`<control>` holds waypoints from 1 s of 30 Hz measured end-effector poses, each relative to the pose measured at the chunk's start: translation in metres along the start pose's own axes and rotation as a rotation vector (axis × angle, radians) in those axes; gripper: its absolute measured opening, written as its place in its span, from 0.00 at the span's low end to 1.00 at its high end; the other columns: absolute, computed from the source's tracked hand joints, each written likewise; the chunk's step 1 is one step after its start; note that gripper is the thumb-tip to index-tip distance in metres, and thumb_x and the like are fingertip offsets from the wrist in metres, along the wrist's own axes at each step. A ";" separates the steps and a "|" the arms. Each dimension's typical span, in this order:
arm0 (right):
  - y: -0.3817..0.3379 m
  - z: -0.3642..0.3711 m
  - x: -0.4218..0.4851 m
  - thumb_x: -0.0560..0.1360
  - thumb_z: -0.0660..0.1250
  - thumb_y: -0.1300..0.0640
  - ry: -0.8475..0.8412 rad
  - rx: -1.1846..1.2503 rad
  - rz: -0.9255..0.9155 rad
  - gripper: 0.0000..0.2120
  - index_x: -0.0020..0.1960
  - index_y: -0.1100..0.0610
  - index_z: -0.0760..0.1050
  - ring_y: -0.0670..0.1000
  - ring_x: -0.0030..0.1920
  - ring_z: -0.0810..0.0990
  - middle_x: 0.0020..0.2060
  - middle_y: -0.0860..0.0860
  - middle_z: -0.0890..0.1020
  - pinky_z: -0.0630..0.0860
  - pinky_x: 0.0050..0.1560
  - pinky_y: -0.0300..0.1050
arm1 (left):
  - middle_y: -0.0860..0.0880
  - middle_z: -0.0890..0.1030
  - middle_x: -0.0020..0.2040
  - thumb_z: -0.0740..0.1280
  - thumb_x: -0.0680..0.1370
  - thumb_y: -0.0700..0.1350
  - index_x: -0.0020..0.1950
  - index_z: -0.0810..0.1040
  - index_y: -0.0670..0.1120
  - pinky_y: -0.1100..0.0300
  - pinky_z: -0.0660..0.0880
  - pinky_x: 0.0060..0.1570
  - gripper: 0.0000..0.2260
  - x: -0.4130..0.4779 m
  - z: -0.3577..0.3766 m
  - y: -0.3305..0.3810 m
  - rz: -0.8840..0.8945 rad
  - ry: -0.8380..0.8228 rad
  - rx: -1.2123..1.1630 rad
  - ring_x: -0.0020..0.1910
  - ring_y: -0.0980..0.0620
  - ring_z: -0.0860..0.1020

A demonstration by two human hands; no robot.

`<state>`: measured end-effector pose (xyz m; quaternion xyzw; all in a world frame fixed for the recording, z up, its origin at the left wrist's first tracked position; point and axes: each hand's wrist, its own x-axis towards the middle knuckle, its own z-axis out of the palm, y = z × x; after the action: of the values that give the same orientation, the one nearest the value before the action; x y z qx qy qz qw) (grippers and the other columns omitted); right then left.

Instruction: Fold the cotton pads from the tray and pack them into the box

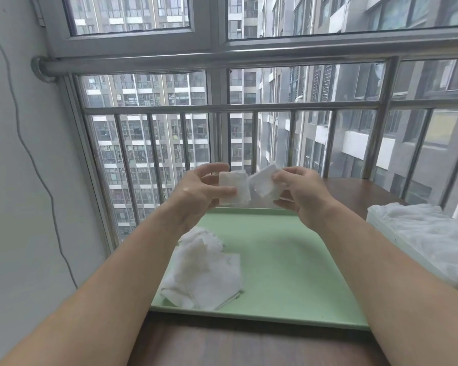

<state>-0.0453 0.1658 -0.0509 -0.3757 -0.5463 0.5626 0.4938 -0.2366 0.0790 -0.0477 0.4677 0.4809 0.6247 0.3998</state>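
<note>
Both hands are raised above the far edge of the green tray (pixel 288 260). My left hand (pixel 201 191) pinches a white cotton pad (pixel 234 187) between thumb and fingers. My right hand (pixel 299 191) pinches a second white cotton pad (pixel 265 184), tilted, right beside the first; the two pads nearly touch. A loose pile of cotton pads (pixel 204 270) lies on the tray's left side. At the right edge stands the white box (pixel 397 231), heaped with white pads (pixel 434 233).
The tray sits on a dark wooden table (pixel 222 344) against a window with a metal railing (pixel 222 107). A grey wall with a hanging cable (pixel 24 143) borders the left side.
</note>
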 end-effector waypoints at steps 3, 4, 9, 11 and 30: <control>0.003 -0.002 0.002 0.77 0.67 0.63 0.050 -0.101 -0.047 0.04 0.49 0.55 0.76 0.55 0.46 0.81 0.50 0.56 0.81 0.77 0.32 0.41 | 0.43 0.85 0.50 0.75 0.70 0.28 0.60 0.80 0.44 0.53 0.81 0.49 0.21 0.000 -0.001 0.002 0.038 -0.018 -0.018 0.50 0.43 0.85; 0.003 -0.001 0.001 0.76 0.68 0.63 0.024 -0.109 -0.048 0.04 0.49 0.55 0.76 0.55 0.46 0.81 0.49 0.55 0.82 0.77 0.32 0.40 | 0.42 0.86 0.50 0.75 0.70 0.29 0.60 0.80 0.44 0.53 0.81 0.48 0.21 -0.001 0.000 0.003 0.045 -0.038 -0.005 0.49 0.44 0.85; 0.000 0.007 -0.009 0.75 0.72 0.65 -0.210 -0.090 -0.037 0.08 0.52 0.58 0.77 0.54 0.42 0.83 0.47 0.56 0.83 0.78 0.33 0.41 | 0.42 0.87 0.50 0.75 0.71 0.30 0.57 0.81 0.44 0.53 0.81 0.49 0.17 -0.004 0.009 -0.002 0.062 -0.108 0.079 0.48 0.46 0.85; -0.001 0.009 -0.012 0.74 0.73 0.64 -0.255 -0.064 -0.035 0.08 0.51 0.59 0.77 0.54 0.42 0.82 0.46 0.57 0.83 0.80 0.36 0.43 | 0.43 0.87 0.48 0.75 0.71 0.30 0.56 0.81 0.44 0.53 0.81 0.50 0.17 -0.003 0.009 -0.003 0.081 -0.111 0.115 0.47 0.46 0.85; -0.016 0.017 -0.027 0.71 0.75 0.61 -0.458 0.013 -0.082 0.20 0.61 0.64 0.75 0.56 0.49 0.84 0.52 0.60 0.83 0.82 0.44 0.45 | 0.50 0.86 0.52 0.81 0.69 0.44 0.64 0.78 0.48 0.49 0.82 0.54 0.25 -0.009 0.014 0.007 0.191 -0.058 0.318 0.51 0.51 0.85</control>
<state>-0.0536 0.1340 -0.0365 -0.2125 -0.6552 0.6163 0.3817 -0.2214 0.0724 -0.0413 0.5862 0.5152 0.5624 0.2734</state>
